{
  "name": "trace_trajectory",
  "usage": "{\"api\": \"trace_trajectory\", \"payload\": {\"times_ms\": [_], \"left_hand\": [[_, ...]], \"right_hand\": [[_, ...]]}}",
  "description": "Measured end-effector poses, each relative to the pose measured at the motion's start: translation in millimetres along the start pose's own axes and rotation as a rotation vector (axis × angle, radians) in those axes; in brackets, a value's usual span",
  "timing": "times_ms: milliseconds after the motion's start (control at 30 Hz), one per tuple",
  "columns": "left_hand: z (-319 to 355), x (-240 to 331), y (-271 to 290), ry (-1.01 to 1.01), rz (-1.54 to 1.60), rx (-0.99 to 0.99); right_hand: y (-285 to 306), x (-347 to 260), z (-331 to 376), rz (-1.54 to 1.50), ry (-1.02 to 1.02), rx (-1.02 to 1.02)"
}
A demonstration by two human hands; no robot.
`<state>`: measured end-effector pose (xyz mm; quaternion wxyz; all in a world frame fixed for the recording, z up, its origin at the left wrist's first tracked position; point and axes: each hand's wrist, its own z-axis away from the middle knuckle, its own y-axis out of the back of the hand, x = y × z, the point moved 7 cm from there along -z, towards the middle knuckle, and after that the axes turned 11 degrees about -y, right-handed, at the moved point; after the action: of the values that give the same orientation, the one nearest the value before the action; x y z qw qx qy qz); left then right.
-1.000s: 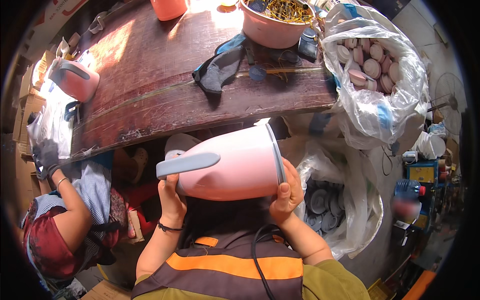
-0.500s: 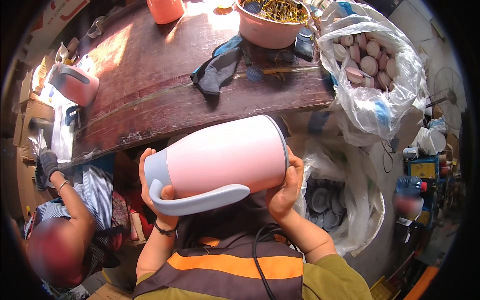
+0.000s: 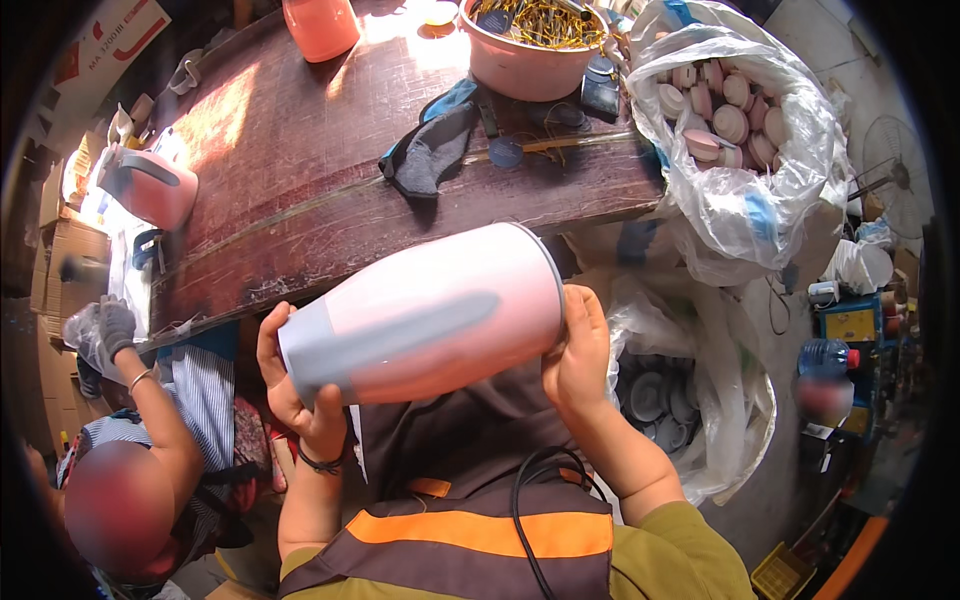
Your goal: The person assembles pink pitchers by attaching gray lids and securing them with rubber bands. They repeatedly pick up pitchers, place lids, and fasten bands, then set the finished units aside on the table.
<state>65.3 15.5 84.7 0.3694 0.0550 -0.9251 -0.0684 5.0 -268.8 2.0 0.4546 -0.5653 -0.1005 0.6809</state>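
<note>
A pink vacuum jug [image 3: 460, 280] lies tilted across the air between my hands, just in front of the table edge. Its blue-grey collar points left, and its long grey handle [image 3: 430, 330] faces up toward me. My left hand [image 3: 310, 410] is closed around the collar end, thumb on the near side and fingers behind it. At the grey-rimmed base end, my right hand [image 3: 580, 350] supports the jug, with some of its fingers hidden.
A dark red table [image 3: 300, 160] carries a grey glove [image 3: 435, 150], a pink basin [image 3: 530, 70] of gold ties and another jug [image 3: 150, 185]. Plastic bags of pink lids [image 3: 735, 120] and grey parts [image 3: 655, 395] stand right. A gloved co-worker [image 3: 165, 420] is at left.
The jug has turned about its long axis, so the handle has swung from its near side to its upper face. The co-worker's gloved hand has shifted slightly.
</note>
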Motion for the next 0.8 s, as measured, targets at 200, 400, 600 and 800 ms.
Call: {"api": "trace_trajectory", "payload": {"times_ms": [200, 400, 600, 800], "left_hand": [[5.4, -41.6, -13.8, 0.547, 0.453, 0.063], [55.2, -71.1, -31.3, 0.815, 0.649, 0.239], [52.2, -76.7, -24.8, 0.855, 0.614, 0.214], [24.1, -59.6, -17.3, 0.551, 0.385, 0.022]], "right_hand": [[-8.5, -30.7, 11.1, 0.515, 0.314, -0.197], [-9.3, -15.6, 8.6, 0.675, 0.294, -0.255], [5.0, 10.8, 13.9, 0.605, 0.178, -0.314], [21.0, 12.6, -0.9, 0.673, -0.066, -0.245]]}}
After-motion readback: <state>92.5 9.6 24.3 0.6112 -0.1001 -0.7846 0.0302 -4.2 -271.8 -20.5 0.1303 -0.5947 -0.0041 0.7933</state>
